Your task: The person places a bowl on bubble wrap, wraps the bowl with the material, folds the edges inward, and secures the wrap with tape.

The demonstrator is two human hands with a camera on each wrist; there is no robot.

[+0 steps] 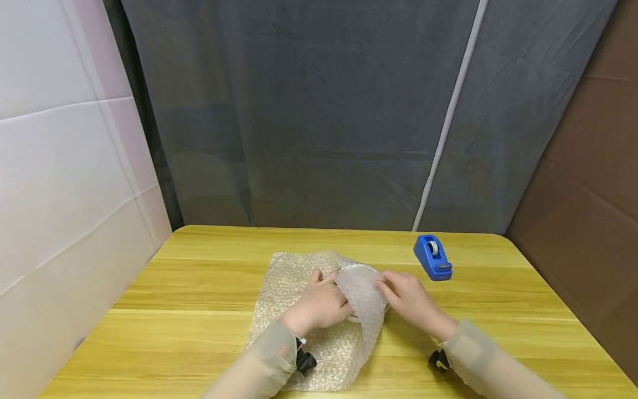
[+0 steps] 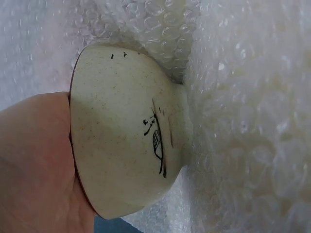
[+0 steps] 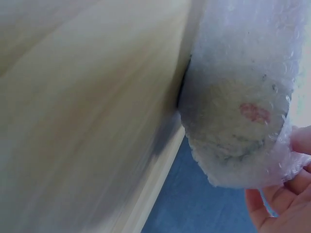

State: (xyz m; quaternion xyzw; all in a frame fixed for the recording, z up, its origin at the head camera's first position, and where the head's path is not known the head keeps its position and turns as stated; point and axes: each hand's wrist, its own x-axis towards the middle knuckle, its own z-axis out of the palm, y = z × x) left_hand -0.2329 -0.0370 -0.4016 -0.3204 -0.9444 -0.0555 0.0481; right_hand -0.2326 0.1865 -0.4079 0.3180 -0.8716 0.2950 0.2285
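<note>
On the table [image 1: 164, 327], bubble wrap [image 1: 289, 277] under and over the bowl [image 2: 119, 131] partly blocks my view; a blue tape dispenser [image 1: 431, 259] sits beyond, rightward. The right hand [image 1: 411, 299] pinches the bubble wrap; the left hand [image 1: 320, 302] touches the bowl, grip unclear.

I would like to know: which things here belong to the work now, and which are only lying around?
In the work:
bowl, left hand at its rim
bubble wrap, under the bowl and partly over it, pinched by the right hand

Lying around:
blue tape dispenser, touched by neither hand; perhaps wanted later
</note>
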